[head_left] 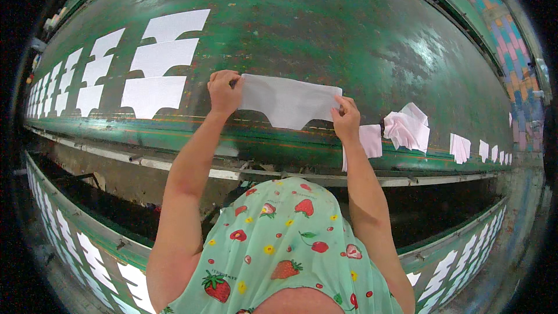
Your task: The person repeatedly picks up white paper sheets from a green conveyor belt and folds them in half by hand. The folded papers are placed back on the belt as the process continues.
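A white cut fabric piece (289,100), with a wide straight top and a narrower tab below, is stretched flat at the near side of the green table. My left hand (224,91) pinches its upper left corner. At the right end my right hand (345,117) pinches the other corner between thumb and fingers. Just beyond my right wrist lies a crumpled heap of pale pinkish-white fabric pieces (408,128), and a folded piece (370,141) hangs partly behind that wrist. On the left, matching white pieces (154,97) lie flat in rows of three.
The long green table (302,29) has a worn, shiny surface and a metal rail (157,163) along its near edge. Several small fabric bundles (460,147) sit along that edge to the right. Behind me, another table carries more white pieces (96,261).
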`<action>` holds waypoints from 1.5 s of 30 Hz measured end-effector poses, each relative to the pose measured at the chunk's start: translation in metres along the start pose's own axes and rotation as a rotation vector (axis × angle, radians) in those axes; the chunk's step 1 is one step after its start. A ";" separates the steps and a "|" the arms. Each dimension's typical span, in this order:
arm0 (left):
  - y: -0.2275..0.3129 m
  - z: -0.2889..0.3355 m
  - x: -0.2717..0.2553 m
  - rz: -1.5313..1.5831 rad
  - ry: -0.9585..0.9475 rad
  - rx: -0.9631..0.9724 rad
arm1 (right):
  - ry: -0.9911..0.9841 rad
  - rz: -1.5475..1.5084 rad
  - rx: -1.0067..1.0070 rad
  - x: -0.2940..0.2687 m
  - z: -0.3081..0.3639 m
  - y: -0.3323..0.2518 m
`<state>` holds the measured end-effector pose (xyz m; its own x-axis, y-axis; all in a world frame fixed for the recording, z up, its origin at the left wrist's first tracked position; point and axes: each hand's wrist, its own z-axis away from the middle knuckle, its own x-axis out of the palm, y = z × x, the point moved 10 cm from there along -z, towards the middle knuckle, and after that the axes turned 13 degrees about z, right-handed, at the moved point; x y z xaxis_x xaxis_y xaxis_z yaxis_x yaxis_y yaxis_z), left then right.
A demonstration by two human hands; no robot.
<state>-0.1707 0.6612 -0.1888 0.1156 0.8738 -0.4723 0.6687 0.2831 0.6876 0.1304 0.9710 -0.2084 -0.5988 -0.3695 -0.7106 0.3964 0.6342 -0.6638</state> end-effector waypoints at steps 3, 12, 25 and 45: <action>-0.011 0.000 0.009 -0.029 -0.112 -0.128 | -0.040 0.084 0.007 0.004 -0.004 0.004; 0.082 0.058 0.087 -0.215 -0.707 0.205 | -0.073 -0.028 0.105 0.004 -0.011 0.012; 0.234 0.098 0.236 -0.004 -0.896 0.457 | 0.004 0.528 0.191 -0.109 0.035 0.037; 0.325 0.118 0.275 0.148 -0.787 0.383 | 0.039 0.394 0.238 -0.165 0.056 0.139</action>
<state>0.1653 0.9470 -0.1609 0.5976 0.3258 -0.7327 0.7904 -0.0858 0.6065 0.3232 1.0815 -0.1965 -0.3943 -0.1036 -0.9131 0.7451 0.5455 -0.3836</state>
